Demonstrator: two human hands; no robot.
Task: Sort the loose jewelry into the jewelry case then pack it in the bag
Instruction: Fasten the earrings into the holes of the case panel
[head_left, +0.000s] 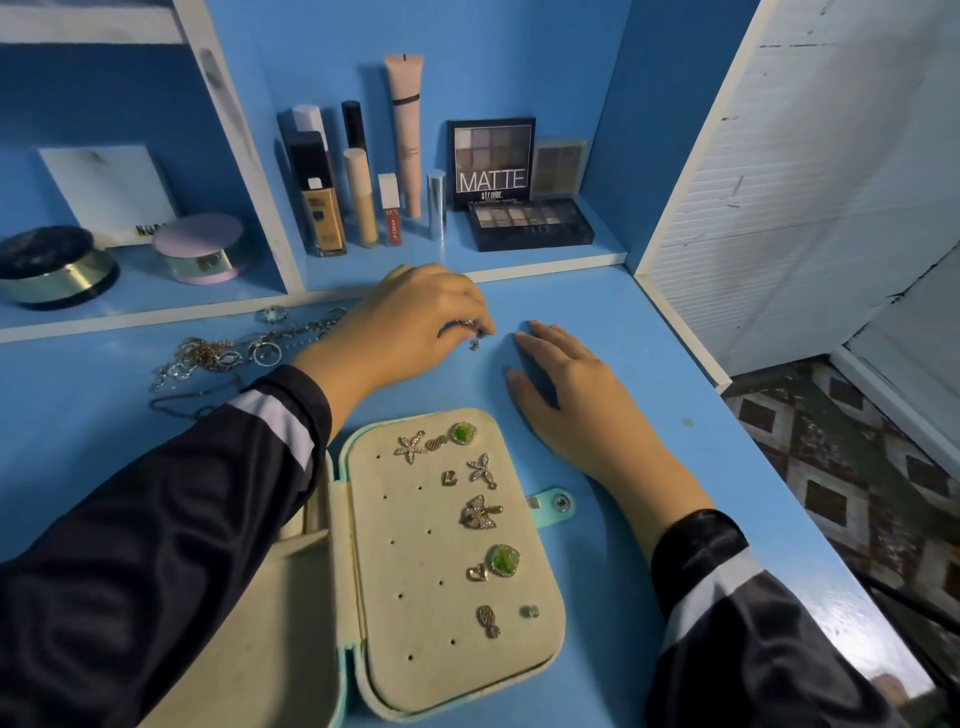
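The open jewelry case (415, 613) lies near the desk's front edge, its beige panel holding several pinned earrings, among them a starfish (410, 447), a butterfly (480, 512) and two green studs (503, 559). My left hand (410, 322) reaches across above the case, its curled fingertips pinching a small earring (475, 340) just off the blue desk. My right hand (566, 384) rests flat on the desk to the right, fingers straight and holding nothing. A pile of loose chains and rings (223, 353) lies to the left, partly hidden by my left arm. No bag is in view.
A raised shelf behind the desk holds makeup bottles (324, 208), eyeshadow palettes (530, 223) and two round compacts (200, 249). A white partition (675, 312) closes off the right side. The desk's right edge (779, 519) drops to a patterned floor.
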